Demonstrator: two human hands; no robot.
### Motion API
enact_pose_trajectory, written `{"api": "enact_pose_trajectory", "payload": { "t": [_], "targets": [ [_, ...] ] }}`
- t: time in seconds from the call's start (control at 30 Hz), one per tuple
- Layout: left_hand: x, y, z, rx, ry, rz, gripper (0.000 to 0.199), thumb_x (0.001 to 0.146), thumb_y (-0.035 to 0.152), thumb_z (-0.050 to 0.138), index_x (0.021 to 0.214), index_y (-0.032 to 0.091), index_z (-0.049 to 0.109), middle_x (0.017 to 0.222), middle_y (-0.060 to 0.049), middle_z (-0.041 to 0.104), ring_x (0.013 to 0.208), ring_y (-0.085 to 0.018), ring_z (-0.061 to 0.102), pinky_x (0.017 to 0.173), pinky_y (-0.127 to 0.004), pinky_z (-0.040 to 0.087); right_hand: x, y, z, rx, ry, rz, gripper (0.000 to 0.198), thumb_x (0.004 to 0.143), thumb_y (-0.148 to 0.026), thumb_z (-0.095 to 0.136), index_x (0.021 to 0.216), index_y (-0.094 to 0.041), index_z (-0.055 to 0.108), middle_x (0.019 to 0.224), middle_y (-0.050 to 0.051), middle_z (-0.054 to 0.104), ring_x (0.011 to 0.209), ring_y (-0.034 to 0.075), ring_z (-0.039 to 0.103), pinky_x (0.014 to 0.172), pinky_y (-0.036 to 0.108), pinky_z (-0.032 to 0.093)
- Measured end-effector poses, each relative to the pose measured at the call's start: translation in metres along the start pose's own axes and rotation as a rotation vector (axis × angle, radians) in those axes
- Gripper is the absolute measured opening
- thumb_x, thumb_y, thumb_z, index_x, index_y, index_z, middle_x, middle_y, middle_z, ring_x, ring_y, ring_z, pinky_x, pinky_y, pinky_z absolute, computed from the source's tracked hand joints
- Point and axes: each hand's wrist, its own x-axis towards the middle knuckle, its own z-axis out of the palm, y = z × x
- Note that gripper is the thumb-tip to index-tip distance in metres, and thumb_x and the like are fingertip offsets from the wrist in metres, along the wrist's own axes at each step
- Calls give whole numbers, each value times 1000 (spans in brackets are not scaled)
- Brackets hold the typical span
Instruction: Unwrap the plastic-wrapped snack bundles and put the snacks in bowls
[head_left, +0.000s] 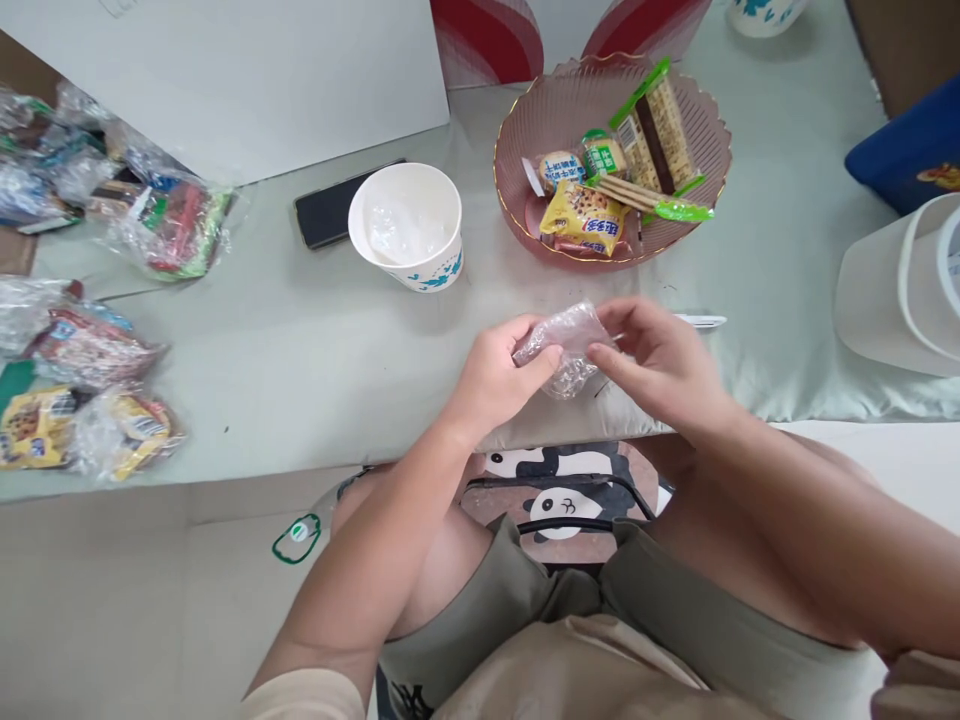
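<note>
Between my two hands is a crinkled clear plastic bag (568,335), held over the table's front edge. My left hand (502,370) pinches its left side with thumb and fingers. On the other side, my right hand (652,355) grips the bag's right edge between thumb and fingertips. Just beyond them stands a pink ribbed bowl (517,150) with a gold rim, holding packaged snacks: a yellow cookie packet (585,218), small round wrapped biscuits (602,153), a green-edged cracker pack (660,135) and thin sticks (637,195). A paper cup (431,270) with clear plastic inside stands left of the bowl.
A black phone (330,212) lies behind the cup. Several filled snack bags (97,345) cover the table's left end. A large white box (247,80) stands at the back. White plastic containers (874,290) and a blue object (911,145) are at the right.
</note>
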Motion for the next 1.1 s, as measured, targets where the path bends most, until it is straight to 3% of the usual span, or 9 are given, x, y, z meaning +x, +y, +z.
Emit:
{"api": "enact_pose_trajectory", "payload": {
  "t": [0.1, 0.23, 0.33, 0.43, 0.57, 0.73, 0.87, 0.97, 1.1],
  "targets": [
    [2, 1, -6, -68, -75, -20, 20, 82, 34, 66, 92, 17, 71, 76, 1, 65, 67, -11, 56, 63, -24, 45, 1, 3, 5, 26, 67, -33, 50, 75, -40, 83, 117, -25, 59, 119, 8, 69, 106, 23, 67, 88, 37, 57],
    [4, 2, -12, -96, -11, 51, 16, 81, 32, 69, 89, 19, 70, 78, 0, 67, 70, -13, 59, 66, -25, 48, 2, -2, 11, 114, -22, 28, 35, 82, -35, 76, 109, -25, 57, 85, 0, 67, 77, 16, 65, 72, 32, 55],
    [5, 2, -22, -24, 249, 198, 11, 85, 30, 66, 91, 22, 67, 87, -2, 70, 81, -15, 65, 78, -29, 53, 2, -7, 14, 142, 72, 27, 31, 83, -31, 76, 105, -27, 55, 81, -1, 65, 72, 16, 64, 67, 32, 53],
    [7, 1, -42, 162, 620, 362, 5, 89, 25, 63, 93, 24, 64, 99, -4, 67, 101, -19, 64, 94, -34, 52, 4, -10, 12, 126, 161, -26, 32, 84, -28, 75, 106, -30, 52, 75, -3, 61, 68, 16, 62, 63, 32, 51],
    [17, -7, -69, 216, 902, 370, 18, 85, 22, 70, 102, 24, 63, 124, -8, 59, 128, -24, 53, 110, -39, 45, 17, -26, 8, -68, 83, -115, 19, 88, -31, 72, 100, -30, 56, 76, 0, 58, 69, 18, 57, 60, 34, 46],
    [35, -17, -83, -3, 907, 247, 9, 93, 27, 63, 102, 24, 62, 122, -8, 62, 125, -21, 55, 107, -36, 47, 71, -90, 25, -354, -19, -281, 4, 92, -23, 64, 90, -24, 60, 84, 3, 59, 72, 15, 53, 62, 32, 41],
    [42, -20, -86, -16, 864, 206, 18, 89, 21, 64, 107, 24, 61, 126, -8, 60, 120, -20, 60, 101, -33, 50, 136, -131, 63, -593, -69, -340, 24, 84, -6, 64, 98, -25, 67, 101, -1, 64, 72, 9, 54, 70, 28, 45],
    [40, -19, -85, -27, 846, 187, 22, 89, 16, 61, 110, 23, 59, 128, -9, 60, 119, -21, 61, 96, -31, 53, 174, -134, 86, -800, -184, -416, 30, 79, 3, 63, 93, -24, 65, 101, 0, 64, 74, 10, 54, 68, 27, 44],
    [33, -13, -81, -59, 832, 175, 27, 88, 9, 59, 112, 23, 57, 131, -10, 57, 124, -21, 58, 95, -31, 54, 199, -119, 95, -943, -290, -491, 30, 74, 8, 69, 64, -18, 62, 91, 2, 61, 83, 12, 55, 68, 25, 41]
  ]
}}
